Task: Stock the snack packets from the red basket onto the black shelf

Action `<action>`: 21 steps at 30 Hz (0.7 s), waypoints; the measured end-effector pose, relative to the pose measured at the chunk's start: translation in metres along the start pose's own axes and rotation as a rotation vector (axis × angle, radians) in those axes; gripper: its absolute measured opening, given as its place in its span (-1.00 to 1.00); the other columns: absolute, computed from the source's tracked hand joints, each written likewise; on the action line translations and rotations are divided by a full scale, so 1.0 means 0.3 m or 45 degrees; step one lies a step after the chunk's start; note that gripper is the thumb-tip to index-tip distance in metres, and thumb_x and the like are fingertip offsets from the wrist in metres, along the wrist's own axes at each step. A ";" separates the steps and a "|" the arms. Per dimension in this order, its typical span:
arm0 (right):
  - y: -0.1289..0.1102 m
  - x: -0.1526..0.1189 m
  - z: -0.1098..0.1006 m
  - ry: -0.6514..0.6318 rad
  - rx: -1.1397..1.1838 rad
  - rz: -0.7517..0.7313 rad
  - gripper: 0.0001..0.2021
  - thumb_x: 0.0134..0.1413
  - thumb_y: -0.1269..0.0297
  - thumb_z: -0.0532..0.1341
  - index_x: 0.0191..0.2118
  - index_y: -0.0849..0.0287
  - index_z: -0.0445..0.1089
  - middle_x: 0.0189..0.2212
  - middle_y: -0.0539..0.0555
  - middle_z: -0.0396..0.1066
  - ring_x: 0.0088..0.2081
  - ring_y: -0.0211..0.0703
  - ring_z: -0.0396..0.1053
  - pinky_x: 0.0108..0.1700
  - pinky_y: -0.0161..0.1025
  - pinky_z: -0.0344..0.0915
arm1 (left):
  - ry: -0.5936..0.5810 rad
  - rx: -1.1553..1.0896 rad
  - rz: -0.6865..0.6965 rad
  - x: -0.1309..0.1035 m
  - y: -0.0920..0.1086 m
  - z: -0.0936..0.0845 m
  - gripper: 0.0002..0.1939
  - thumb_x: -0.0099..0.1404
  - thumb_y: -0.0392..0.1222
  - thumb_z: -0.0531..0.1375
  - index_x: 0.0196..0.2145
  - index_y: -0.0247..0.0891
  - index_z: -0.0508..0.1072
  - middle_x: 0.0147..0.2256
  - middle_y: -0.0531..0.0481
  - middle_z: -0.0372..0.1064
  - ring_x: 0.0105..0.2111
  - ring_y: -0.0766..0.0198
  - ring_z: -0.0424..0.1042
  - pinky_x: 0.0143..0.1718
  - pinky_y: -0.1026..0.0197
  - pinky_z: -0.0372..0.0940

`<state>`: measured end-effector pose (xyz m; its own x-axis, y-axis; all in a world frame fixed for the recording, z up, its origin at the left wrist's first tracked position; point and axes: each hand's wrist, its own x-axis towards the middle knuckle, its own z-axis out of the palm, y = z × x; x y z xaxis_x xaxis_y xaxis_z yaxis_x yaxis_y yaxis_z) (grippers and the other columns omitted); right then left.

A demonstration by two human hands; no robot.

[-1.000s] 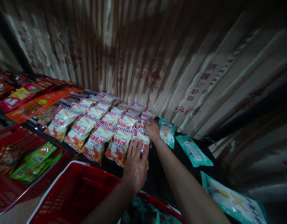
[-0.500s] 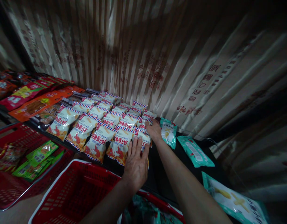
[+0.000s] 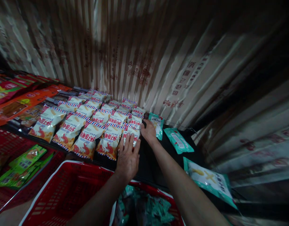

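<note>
Rows of white-and-orange snack bags [image 3: 86, 139] with striped tops lie on a black shelf [image 3: 151, 166]. My left hand [image 3: 128, 160] is open, its fingers laid flat on the snack bag [image 3: 131, 133] at the front right end of the rows. Against the right side of the same rows rests my right hand [image 3: 148, 131], fingers bent, a small dark gap showing near the thumb; nothing is seen held in it. A teal snack bag [image 3: 157, 124] lies just right of that hand.
Two more teal bags, one face down [image 3: 178, 140] and one showing yellow pieces [image 3: 209, 176], lie at right. Below the shelf edge are a red basket [image 3: 62, 182] and teal packets [image 3: 144, 204]. Green packets [image 3: 24, 163] sit in another basket. A pleated curtain [image 3: 125, 47] hangs behind.
The view has shifted, so everything sits further left in the picture. My right hand has drawn slightly nearer along the bags' side; my left hand stays on the front bag.
</note>
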<state>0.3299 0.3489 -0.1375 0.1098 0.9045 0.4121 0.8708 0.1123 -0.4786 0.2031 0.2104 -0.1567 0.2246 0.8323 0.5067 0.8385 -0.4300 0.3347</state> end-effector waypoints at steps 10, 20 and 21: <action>0.160 -0.096 -0.108 0.158 -0.131 0.308 -0.62 0.10 0.35 0.02 0.01 0.30 0.36 0.10 0.34 0.22 0.20 0.08 0.07 0.17 -0.04 0.06 | 0.090 -0.040 0.071 -0.024 0.052 0.011 -0.50 0.23 -0.38 0.05 0.14 -0.34 0.23 0.28 -0.31 -0.09 0.31 -0.08 -0.31 0.22 -0.24 -0.02; 0.239 0.000 -0.072 0.086 -0.107 0.370 -0.57 0.04 0.36 0.08 0.08 0.24 0.30 0.00 0.24 0.34 0.07 0.05 0.26 0.10 -0.06 0.18 | 0.178 -0.125 0.159 -0.022 0.071 0.034 -0.57 0.20 -0.47 0.00 0.04 -0.36 0.29 0.23 -0.34 0.01 0.32 -0.05 -0.34 0.17 -0.25 0.09; 0.240 0.005 -0.067 0.084 -0.104 0.366 -0.56 0.02 0.39 0.08 0.07 0.26 0.31 0.01 0.25 0.33 0.07 0.06 0.26 0.11 -0.06 0.18 | 0.190 -0.129 0.165 -0.022 0.066 0.037 -0.57 0.20 -0.46 0.00 0.04 -0.36 0.28 0.22 -0.35 0.02 0.32 -0.05 -0.34 0.17 -0.25 0.09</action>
<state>0.4024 0.3503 -0.1559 0.3858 0.8653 0.3199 0.8350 -0.1801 -0.5199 0.2236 0.2003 -0.1623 0.2447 0.7102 0.6601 0.7514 -0.5692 0.3338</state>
